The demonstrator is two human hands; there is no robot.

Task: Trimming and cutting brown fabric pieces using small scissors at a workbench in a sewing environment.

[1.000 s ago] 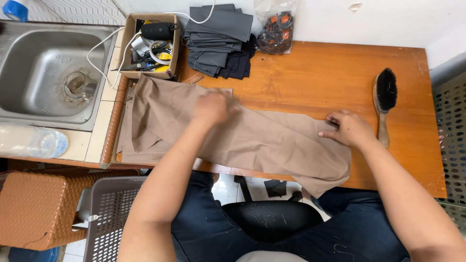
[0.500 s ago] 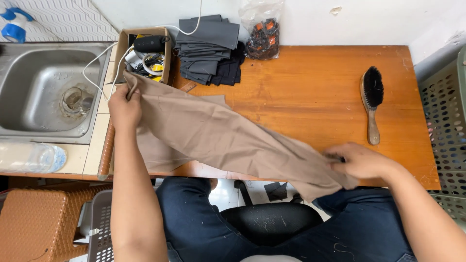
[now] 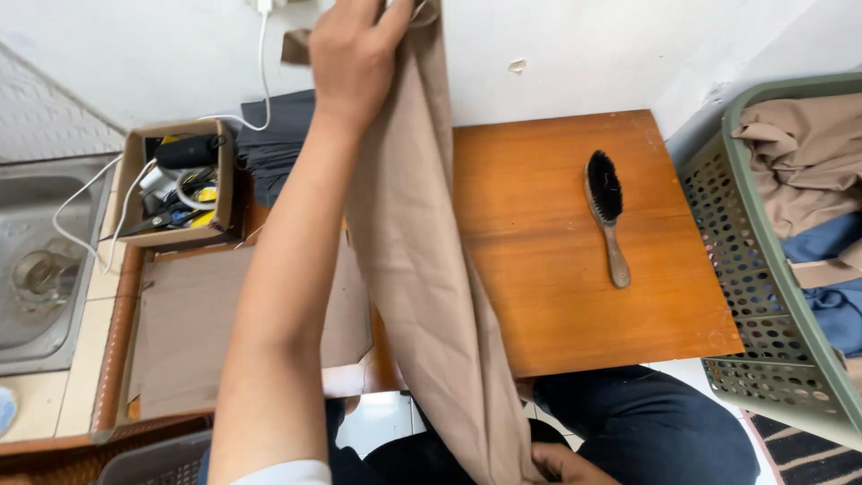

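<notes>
A long tan garment (image 3: 422, 269) hangs over the wooden table (image 3: 575, 269), left hand (image 3: 355, 54) clenched on its top, right hand (image 3: 561, 465) gripping its bottom near the lap; pulling evenly would keep it straight

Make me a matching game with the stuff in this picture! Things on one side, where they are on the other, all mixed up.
Things:
1. Brush
2. Tan cloth
3. Scissors
4. Blue clothes

Places:
A. In the cardboard box
B. In the green basket
C. Lying on the bare wooden table
D. Held up by the left hand, hanging down to the right hand

Pairs: 1-C, 2-D, 3-A, 4-B
</notes>
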